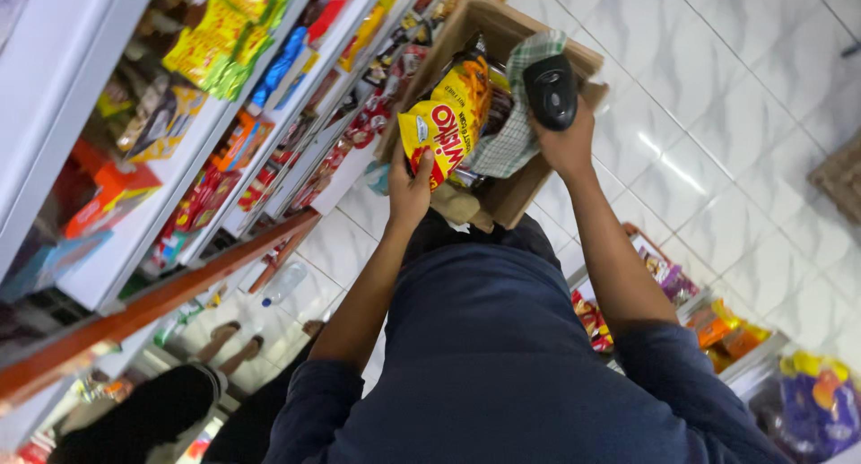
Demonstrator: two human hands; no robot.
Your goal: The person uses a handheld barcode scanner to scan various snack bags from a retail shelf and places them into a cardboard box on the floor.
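Left hand (410, 188) grips a yellow snack packet (446, 121) by its lower edge, long axis upright, above an open cardboard box (516, 195). Right hand (565, 141) is closed around a black scanner (550, 90), just right of the packet, its window facing away.

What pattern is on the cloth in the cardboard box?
The folded cloth is checked green and white, clearest in the head view, beside the black handheld scanner.

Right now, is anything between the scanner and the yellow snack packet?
Nothing visible. The right hand holds the black scanner beside the yellow snack packet gripped by the left hand; the checked cloth lies behind, over the cardboard box.
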